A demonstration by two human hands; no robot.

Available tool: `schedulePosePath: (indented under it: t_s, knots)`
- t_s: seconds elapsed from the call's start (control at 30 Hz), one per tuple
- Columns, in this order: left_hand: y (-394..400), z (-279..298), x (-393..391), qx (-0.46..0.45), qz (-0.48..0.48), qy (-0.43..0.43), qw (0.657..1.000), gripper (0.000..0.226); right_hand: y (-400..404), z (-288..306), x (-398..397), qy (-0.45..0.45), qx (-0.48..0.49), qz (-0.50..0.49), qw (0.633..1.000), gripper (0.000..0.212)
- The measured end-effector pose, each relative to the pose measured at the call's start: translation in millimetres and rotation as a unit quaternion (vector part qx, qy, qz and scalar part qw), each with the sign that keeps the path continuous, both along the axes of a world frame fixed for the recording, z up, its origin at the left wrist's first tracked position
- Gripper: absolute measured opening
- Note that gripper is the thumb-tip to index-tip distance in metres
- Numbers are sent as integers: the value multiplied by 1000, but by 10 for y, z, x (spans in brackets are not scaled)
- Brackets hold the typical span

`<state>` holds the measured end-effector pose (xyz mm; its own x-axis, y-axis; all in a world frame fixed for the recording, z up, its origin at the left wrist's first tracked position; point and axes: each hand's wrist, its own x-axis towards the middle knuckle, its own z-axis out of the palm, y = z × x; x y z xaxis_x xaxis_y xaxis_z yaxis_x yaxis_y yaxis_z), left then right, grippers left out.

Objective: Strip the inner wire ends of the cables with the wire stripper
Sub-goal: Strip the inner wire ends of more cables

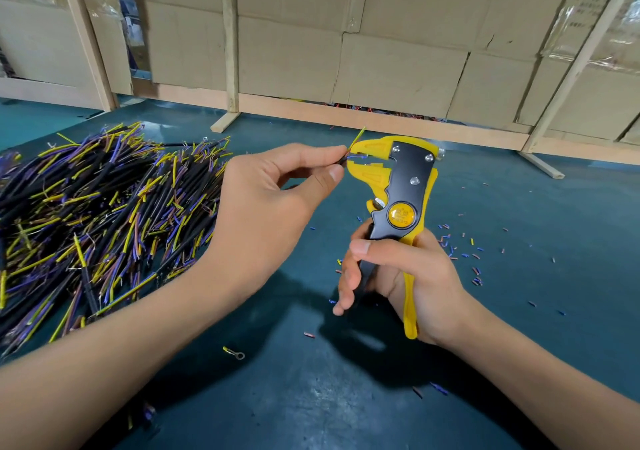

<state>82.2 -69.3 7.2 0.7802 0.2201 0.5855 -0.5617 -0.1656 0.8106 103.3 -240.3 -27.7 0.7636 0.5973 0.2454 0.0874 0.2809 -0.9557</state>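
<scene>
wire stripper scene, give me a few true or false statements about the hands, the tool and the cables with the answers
1. The right hand holds the wire stripper by its handles. True.
2. The left hand lies flat on the table. False: it pinches a cable between thumb and fingers at the stripper's jaws.
3. A blue inner wire reaches in between the stripper's yellow jaws. True.
4. The pile of cables lies to the right of the stripper. False: it lies to the left, beside the left arm.
5. Small cut bits of insulation lie scattered on the table. True.
</scene>
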Motion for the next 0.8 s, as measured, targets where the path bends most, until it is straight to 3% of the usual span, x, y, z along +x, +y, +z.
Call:
schedulePosePath:
  t_s: [0.27,0.47,0.67,0.8]
  knots:
    - [-82,-15,-71,22,69,-18,997,24,-3,-28,17,-8,2,7,1000,13]
    - [-37,-21,-16,22,95,-40,994,27,17,9,10,35,69,-30,997,24]
    - [-11,-75,15,70,35,-43,996,27,17,81,46,85,102,-93,987,28]
    - [-36,-130,15,95,-15,-31,995,26,10,88,69,72,93,-106,987,18]
